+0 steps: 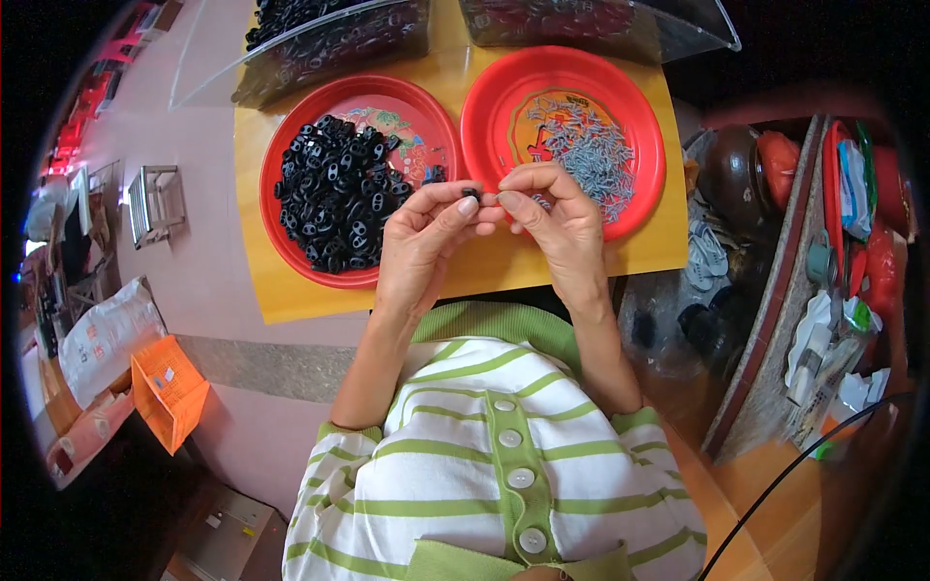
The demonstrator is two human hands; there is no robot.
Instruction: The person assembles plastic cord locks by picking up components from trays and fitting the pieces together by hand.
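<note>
Between the thumb and fingers of my left hand (426,237) is a small black plastic piece (471,194). My right hand (559,218) meets it from the other side, its thumb and forefinger pinched together; whatever they hold is too small and covered to make out. Behind my left hand, a red plate (275,232) carries a heap of black two-holed plastic pieces (334,184). Another red plate (477,102), behind my right hand, holds a scatter of small silver screws or pins (591,155).
Both plates stand on a yellow tabletop (260,281). Clear bins, one with black pieces (329,53) and the other (581,24), stand at its far side. To the right are bags and a cluttered shelf (765,320); on the left, a stool (153,205) and an orange box (167,387).
</note>
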